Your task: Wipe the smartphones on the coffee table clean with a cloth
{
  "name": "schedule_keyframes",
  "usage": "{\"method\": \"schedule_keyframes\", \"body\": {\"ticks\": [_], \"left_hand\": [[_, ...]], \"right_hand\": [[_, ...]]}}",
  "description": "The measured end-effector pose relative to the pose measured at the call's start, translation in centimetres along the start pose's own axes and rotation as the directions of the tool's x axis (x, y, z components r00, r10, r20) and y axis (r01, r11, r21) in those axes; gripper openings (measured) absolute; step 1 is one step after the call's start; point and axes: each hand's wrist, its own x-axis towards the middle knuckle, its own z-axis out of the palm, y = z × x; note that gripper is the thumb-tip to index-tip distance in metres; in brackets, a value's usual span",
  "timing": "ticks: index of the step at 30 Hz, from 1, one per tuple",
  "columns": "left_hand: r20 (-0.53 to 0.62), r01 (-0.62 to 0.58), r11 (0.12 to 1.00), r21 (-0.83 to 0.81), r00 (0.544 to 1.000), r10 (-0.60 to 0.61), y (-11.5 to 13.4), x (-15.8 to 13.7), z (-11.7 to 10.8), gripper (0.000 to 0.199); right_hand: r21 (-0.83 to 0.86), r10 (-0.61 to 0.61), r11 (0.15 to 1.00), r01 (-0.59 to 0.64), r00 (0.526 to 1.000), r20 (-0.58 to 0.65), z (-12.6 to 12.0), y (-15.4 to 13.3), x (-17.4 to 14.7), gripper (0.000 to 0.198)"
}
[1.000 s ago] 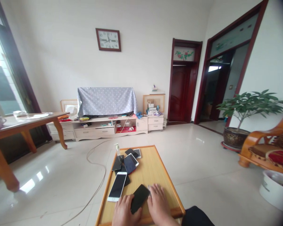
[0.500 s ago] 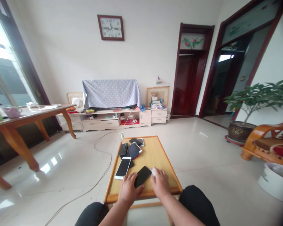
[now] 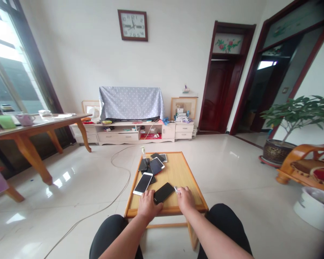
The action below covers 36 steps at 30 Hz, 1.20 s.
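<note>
Basically: black phone [image 3: 164,193] sits between two hands, left one nearer

Okay, black phone looks flat, dark face up, on the near part of the small wooden table [image 3: 181,165]. Long axis runs slantwise, near-left end to far-right end, so it points from one hand toward the far side of the other. That slant is the key relation.

Left hand [image 3: 148,205] is the closer one, in contact: thumb along the near edge, fingers round the near-left end, clamped on that end. Grip pressure, can't tell.

Right hand [image 3: 186,199] is beyond the far-right end, thumb and fingers pinched together on a small whitish scrap [image 3: 176,189]. Scrap is right by that end; touching or just short of it, can't tell. Material, can't tell either. From the right hand, black phone lies to the left.

Also: white-framed phone [image 3: 143,183] just past the left fingers, its long axis slanting the same general way but steeper. More phones overlap behind it, e.g. a dark blue-looking one [image 3: 156,165], pump bottle [image 3: 143,153] at the far-left side. Both knees flank the table's near edge.
</note>
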Motion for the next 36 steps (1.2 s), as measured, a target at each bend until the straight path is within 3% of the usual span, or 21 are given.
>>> {"method": "schedule_keyframes", "body": {"ticks": [6,9,18,23,26,28,32,34,36], "left_hand": [[0.001,-0.042,0.999,-0.019,0.999,0.042,1.0,0.2,-1.0,0.063],[0.028,-0.076,0.997,-0.029,0.997,0.077,1.2,0.3,-1.0,0.061],[-0.027,-0.113,0.991,-0.070,0.993,0.112,0.1,0.7,0.0,0.058],[-0.003,-0.093,0.994,-0.056,0.996,0.093,0.4,1.5,0.1,0.068],[-0.001,-0.085,0.995,-0.059,0.996,0.085,0.6,1.7,0.1,0.071],[-0.009,-0.085,0.994,-0.067,0.996,0.084,0.5,1.7,0.1,0.068],[-0.022,-0.087,0.994,-0.069,0.996,0.085,0.0,1.6,0.3,0.054],[-0.024,-0.087,0.994,-0.072,0.996,0.086,-0.1,1.5,0.3,0.055],[-0.038,-0.083,0.994,-0.077,0.996,0.081,-0.1,1.3,0.3,0.058]], "right_hand": [[0.053,-0.033,0.998,0.036,0.998,-0.055,-0.7,-0.8,1.1,0.026],[0.073,-0.095,0.992,0.100,0.993,-0.066,0.0,-1.1,1.1,0.028],[0.116,-0.192,0.973,0.201,0.978,-0.085,1.4,-1.0,0.6,0.032],[0.054,-0.127,0.990,0.130,0.990,-0.063,0.8,-1.2,2.2,0.032],[0.031,-0.160,0.986,0.161,0.986,-0.043,1.0,-2.3,1.9,0.032],[0.024,-0.261,0.965,0.261,0.965,0.001,1.4,-3.7,0.7,0.035],[0.082,-0.478,0.878,0.472,0.874,0.086,2.2,-5.9,-2.1,0.042],[0.102,-0.507,0.862,0.497,0.850,0.144,2.0,-5.9,-2.2,0.044],[0.079,-0.457,0.889,0.451,0.872,0.172,1.3,-5.3,-1.1,0.047]]}}
